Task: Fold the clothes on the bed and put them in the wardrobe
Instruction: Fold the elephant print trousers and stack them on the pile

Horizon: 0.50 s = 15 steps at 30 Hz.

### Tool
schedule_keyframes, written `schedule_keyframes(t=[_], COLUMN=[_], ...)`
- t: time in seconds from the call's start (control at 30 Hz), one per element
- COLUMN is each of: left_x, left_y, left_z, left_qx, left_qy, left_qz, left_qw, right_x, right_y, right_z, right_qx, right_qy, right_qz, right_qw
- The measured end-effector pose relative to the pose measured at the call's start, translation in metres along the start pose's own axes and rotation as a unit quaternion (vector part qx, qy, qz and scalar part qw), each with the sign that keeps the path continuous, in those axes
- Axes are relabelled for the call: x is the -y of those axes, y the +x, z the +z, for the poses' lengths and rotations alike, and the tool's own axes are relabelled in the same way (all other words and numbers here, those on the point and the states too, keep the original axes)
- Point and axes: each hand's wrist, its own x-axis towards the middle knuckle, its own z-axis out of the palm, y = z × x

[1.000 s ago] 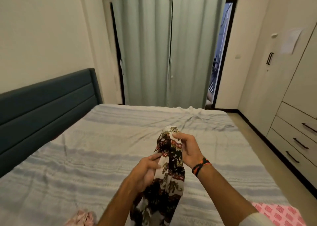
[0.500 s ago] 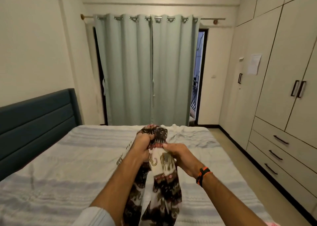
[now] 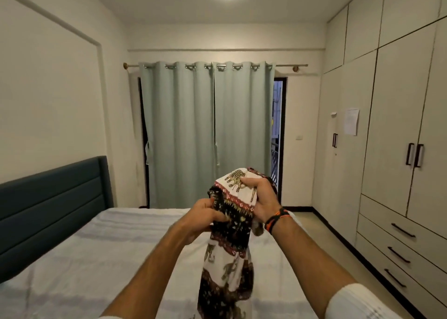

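Both hands, the left hand [image 3: 203, 215] and right hand [image 3: 262, 199], grip the bunched elephant-print garment [image 3: 232, 224] held above the bed [image 3: 96, 258]; gathered unevenly, seemingly by one end, it may fold crooked or slip loose.

No legible text, brand, number or sign is found anywhere in the room. A sheet of paper [image 3: 351, 121] is seen fixed to a wardrobe door [image 3: 348, 173], but whatever is printed on it is too faint and small to be read.
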Motion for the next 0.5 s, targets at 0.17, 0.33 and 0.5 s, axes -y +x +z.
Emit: schedule_keyframes(t=[0.17, 0.33, 0.5], left_x=[-0.018, -0.042, -0.044], left_y=[0.002, 0.009, 0.019], left_z=[-0.005, -0.007, 0.003], left_qx=[-0.050, -0.041, -0.088], left_qy=[-0.165, -0.409, -0.360], left_qz=[-0.027, -0.065, -0.054], left_qw=[0.985, 0.909, 0.927], right_x=[0.026, 0.024, 0.024], right_y=[0.003, 0.000, -0.004], right_z=[0.007, -0.003, -0.009], right_qx=[0.070, 0.143, 0.107], right_qy=[0.005, -0.078, -0.132], right_qz=[-0.014, 0.012, 0.067], right_qw=[0.997, 0.987, 0.983])
